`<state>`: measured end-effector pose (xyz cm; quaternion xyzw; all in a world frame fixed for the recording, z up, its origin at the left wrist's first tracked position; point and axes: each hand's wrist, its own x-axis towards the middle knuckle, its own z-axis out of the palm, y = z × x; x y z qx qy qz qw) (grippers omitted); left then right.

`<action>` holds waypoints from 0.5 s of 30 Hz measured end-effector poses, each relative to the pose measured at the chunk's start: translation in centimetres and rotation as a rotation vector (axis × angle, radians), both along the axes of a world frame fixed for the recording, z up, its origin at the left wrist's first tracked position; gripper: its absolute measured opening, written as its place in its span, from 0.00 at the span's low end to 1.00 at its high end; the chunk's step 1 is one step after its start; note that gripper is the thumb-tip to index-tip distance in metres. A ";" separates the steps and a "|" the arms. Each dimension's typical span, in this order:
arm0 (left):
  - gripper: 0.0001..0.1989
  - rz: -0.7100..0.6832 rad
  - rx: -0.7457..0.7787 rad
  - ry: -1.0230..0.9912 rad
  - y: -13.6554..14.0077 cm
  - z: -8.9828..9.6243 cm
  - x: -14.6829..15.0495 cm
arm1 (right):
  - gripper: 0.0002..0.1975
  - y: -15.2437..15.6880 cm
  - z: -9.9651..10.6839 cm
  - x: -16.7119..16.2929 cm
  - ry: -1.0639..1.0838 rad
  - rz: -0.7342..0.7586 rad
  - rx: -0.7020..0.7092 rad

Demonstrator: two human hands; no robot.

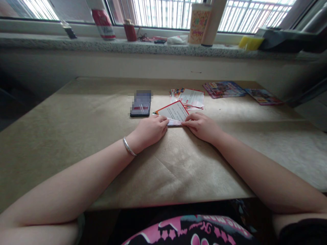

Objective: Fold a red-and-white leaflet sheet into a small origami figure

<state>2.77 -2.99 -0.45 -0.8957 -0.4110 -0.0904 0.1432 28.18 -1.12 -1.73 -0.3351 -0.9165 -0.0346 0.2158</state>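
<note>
A white printed sheet with a red border lies in front of me, a narrow strip along its near edge folded over or overlapped by another layer. My left hand, with a silver bangle at the wrist, presses its fingers together on the sheet's left near corner. At the right near corner, my right hand pinches the edge between thumb and fingers. Just beyond the sheet are several similar loose sheets, overlapping in a pile. To the left of it lies a dark phone, its screen partly blurred out.
Colourful printed packs and another such stack lie at the back right of the table. On the windowsill stand a red-and-white can, a red lighter-like object, a patterned cup and a yellow item.
</note>
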 end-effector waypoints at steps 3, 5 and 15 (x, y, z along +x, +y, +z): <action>0.16 0.011 -0.001 0.015 -0.1 0.1 0.0 | 0.15 0.1 0.0 0.0 -0.007 -0.012 -0.012; 0.16 0.016 -0.003 0.015 -0.1 0.0 0.0 | 0.15 0.1 0.0 0.0 -0.005 -0.016 -0.027; 0.16 0.034 -0.001 0.005 0.0 -0.2 0.1 | 0.15 0.2 -0.3 0.0 0.005 -0.035 -0.045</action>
